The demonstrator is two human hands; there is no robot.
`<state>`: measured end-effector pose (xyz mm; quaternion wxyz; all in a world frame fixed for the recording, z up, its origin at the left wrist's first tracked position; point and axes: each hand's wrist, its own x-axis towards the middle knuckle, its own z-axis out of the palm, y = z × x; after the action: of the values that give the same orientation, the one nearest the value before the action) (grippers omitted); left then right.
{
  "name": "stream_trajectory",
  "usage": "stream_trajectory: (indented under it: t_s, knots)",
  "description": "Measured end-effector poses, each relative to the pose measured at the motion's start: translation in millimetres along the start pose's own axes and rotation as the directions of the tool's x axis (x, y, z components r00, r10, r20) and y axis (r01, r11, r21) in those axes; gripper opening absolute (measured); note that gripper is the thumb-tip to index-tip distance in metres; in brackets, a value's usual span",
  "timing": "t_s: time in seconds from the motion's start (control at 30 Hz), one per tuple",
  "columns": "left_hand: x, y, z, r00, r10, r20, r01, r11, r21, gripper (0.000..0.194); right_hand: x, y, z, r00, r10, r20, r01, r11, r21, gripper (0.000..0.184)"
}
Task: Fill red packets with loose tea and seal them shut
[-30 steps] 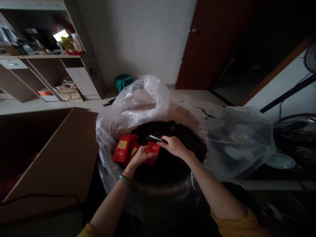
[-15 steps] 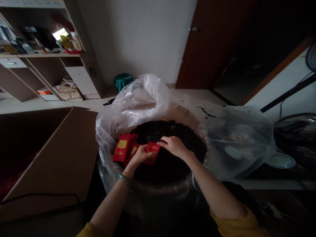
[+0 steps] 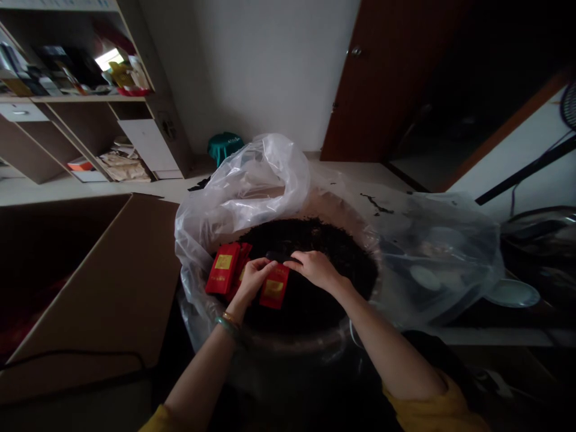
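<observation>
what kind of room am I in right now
Likely a home room or small workshop: there's a cluttered shelf unit, a brown door, and a plastic-draped tub holding dark loose material and red packets.

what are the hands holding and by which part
The left hand holds a red packet near its top edge; the right hand grips a black tool by its right end.

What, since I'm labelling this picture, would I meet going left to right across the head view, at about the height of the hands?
Cardboard box → pile of red packets → left hand → red packet between the hands → right hand → pale dish.
</observation>
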<state>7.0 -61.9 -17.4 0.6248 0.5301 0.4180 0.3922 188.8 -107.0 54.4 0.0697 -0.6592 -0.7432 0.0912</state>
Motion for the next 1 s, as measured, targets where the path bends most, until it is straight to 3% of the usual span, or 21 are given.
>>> stream_trajectory:
  t_s: [0.2, 0.3, 0.43, 0.5, 0.6, 0.67, 0.73, 0.83, 1.0]
  knots:
    - [0, 1, 2.7, 1.0, 0.001, -0.022, -0.001, 1.0, 0.004, 0.035, 3, 6, 3, 1.0, -0.02, -0.02, 0.023, 0.987, 0.158, 0.033]
    - [-1, 3, 3.5, 1.0, 0.024, -0.013, -0.024, 0.999, -0.046, 0.039, 6, 18, 6, 0.994, 0.073, -0.087, -0.05, 0.969, 0.241, 0.036]
    - [-1, 4, 2.4, 0.998, 0.043, -0.055, -0.045, 0.998, -0.049, 0.037, 9, 39, 11, 0.962, 0.26, -0.083, -0.251, 0.963, 0.103, 0.044]
    - [0, 3, 1.6, 0.994, 0.04, -0.105, -0.042, 0.999, -0.017, 0.031, 10, 44, 15, 0.956, 0.283, -0.077, -0.282, 0.959, 0.025, 0.044]
    - [2, 1, 1.3, 0.989, 0.062, -0.131, -0.063, 0.998, 0.002, 0.03, 10, 38, 23, 0.965, 0.173, -0.196, -0.168, 0.985, 0.044, 0.036]
    - [2, 2, 1.9, 0.99, 0.067, -0.125, -0.068, 0.998, -0.001, 0.031, 10, 25, 28, 0.962, 0.078, -0.262, -0.024, 0.979, 0.202, 0.029]
    - [1, 3, 2.9, 0.992, 0.061, -0.111, -0.062, 0.998, -0.007, 0.033, 10, 9, 32, 0.971, 0.019, -0.24, 0.085, 0.906, 0.414, 0.022]
    - [-1, 7, 4.4, 0.996, 0.044, -0.072, -0.044, 0.999, -0.007, 0.033, 8, -8, 36, 0.981, 0.005, -0.194, 0.11, 0.808, 0.578, 0.014]
    - [-2, 9, 5.8, 0.999, 0.033, -0.037, -0.034, 0.999, -0.019, 0.036, 7, -6, 36, 0.982, 0.078, -0.174, 0.055, 0.757, 0.651, 0.017]
